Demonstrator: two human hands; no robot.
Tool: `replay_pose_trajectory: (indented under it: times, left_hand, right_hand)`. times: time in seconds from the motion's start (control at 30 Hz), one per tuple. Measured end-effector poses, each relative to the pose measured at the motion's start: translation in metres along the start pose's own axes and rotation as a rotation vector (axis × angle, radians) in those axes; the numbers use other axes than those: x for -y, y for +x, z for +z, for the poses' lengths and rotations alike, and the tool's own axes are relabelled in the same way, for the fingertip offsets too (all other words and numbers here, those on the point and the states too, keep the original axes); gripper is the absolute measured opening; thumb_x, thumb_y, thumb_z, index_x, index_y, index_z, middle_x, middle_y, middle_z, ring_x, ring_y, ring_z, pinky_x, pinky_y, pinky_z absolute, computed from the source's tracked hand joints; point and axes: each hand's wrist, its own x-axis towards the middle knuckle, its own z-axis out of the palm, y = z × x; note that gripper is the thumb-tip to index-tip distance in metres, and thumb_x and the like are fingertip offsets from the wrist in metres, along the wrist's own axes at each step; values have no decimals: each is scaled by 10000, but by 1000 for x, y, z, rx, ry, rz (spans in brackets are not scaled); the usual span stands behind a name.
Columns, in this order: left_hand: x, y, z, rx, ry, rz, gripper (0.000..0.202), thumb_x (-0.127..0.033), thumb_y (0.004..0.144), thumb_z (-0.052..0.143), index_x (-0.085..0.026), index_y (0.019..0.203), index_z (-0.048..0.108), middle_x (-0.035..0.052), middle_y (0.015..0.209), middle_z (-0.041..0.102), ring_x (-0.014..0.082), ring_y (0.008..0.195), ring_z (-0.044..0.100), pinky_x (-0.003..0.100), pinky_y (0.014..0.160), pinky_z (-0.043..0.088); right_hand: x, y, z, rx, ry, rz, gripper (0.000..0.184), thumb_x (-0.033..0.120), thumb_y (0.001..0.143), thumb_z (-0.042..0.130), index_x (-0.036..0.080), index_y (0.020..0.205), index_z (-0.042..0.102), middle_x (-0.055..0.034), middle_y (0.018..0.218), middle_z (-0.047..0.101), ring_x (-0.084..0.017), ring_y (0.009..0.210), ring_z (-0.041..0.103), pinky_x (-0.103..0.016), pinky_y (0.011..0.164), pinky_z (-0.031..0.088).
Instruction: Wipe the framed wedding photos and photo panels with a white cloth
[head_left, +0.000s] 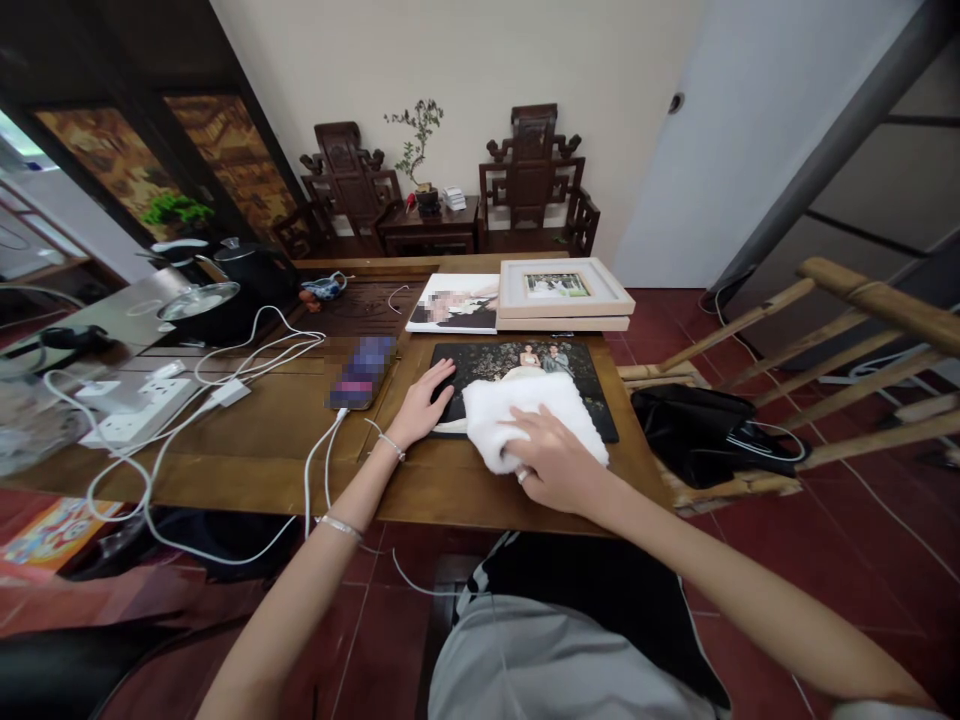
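Note:
A dark wedding photo panel lies flat near the front right of the wooden table. On its left edge rests my left hand, fingers stretched out and holding nothing. My right hand grips a fluffy white cloth, which is bunched under its fingers and pressed onto the panel. The cloth hides the panel's lower middle. Behind the panel lie a white-edged photo print and a stack of light wooden picture frames, the top one holding a small photo.
A phone on a white cable lies left of my left hand. Further left are a power strip, tangled cables and a lidded pot. A bamboo chair with a black bag stands right of the wooden table.

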Motion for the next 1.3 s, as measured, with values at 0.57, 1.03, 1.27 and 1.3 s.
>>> replay_pose_trajectory:
  times: [0.57,1.03,1.27,1.3]
  left_hand:
    - [-20,-7,-11,-166,-273,43,652,-589,1008,325,-200,1526,392,82,1609,338,252,1507,263,432,1253,170]
    - [-17,-8,-1,-48,-65,-42,655,-584,1012,287,-160,1485,451,113,1555,431,231,1471,354,430,1238,233]
    - [-1,-7,4,5,59,-8,525,-430,997,387,-176,1443,497,119,1528,470,250,1463,368,485,1218,275]
    - [0,-6,5,11,67,2,511,-406,995,387,-179,1438,503,117,1529,469,248,1463,369,490,1217,279]
  right_hand:
    - [-8,98,7,-15,-132,-68,362,128,853,484,166,1152,683,-142,1336,625,-381,1328,426,-648,1079,285]
    - [-27,1,-15,58,24,-190,338,84,698,567,187,981,722,-179,1374,608,-302,1383,457,-549,1173,274]
    - [-61,31,-23,-54,-72,71,395,87,753,485,159,1060,724,-178,1280,666,-330,1305,519,-512,1104,344]
    - [-63,42,-23,-68,-69,103,398,92,759,478,161,1063,725,-169,1230,691,-329,1247,561,-484,1065,377]
